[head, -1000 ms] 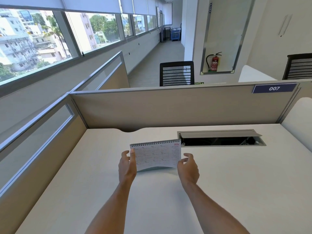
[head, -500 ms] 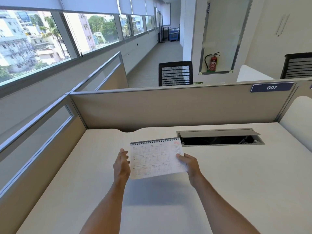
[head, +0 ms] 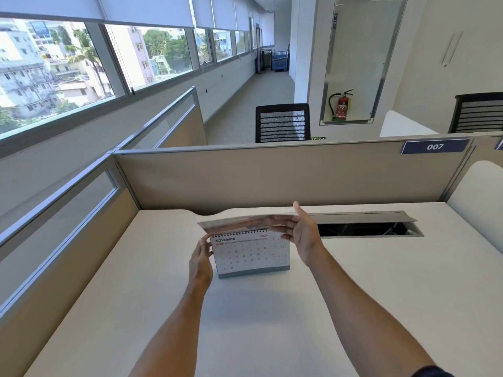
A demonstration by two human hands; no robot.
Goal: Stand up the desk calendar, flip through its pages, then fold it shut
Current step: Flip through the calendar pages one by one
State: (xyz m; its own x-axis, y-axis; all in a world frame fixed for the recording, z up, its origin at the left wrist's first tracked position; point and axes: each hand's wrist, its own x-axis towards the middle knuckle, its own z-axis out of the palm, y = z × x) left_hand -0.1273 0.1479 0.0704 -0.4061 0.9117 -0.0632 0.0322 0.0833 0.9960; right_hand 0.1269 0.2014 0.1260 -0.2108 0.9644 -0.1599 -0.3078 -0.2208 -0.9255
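Note:
The desk calendar [head: 251, 254] stands upright on the white desk [head: 353, 295], its spiral binding on top and the NOVEMBER page facing me. A blurred page [head: 239, 223] is lifted over the binding, nearly level. My right hand [head: 302, 234] holds that page at its right end, fingers spread along it. My left hand [head: 202, 257] grips the calendar's left edge near the top and steadies it. A grey base strip shows along the calendar's bottom edge.
A grey cable hatch [head: 364, 225] lies open in the desk just behind and right of the calendar. Beige partition panels [head: 272, 178] wall the desk at the back and left. A sign reading 007 [head: 435, 146] sits on the back panel.
The calendar went from held in the air with the year-overview page facing me to standing on the desk. My right hand has swung a page up over the binding, showing November.

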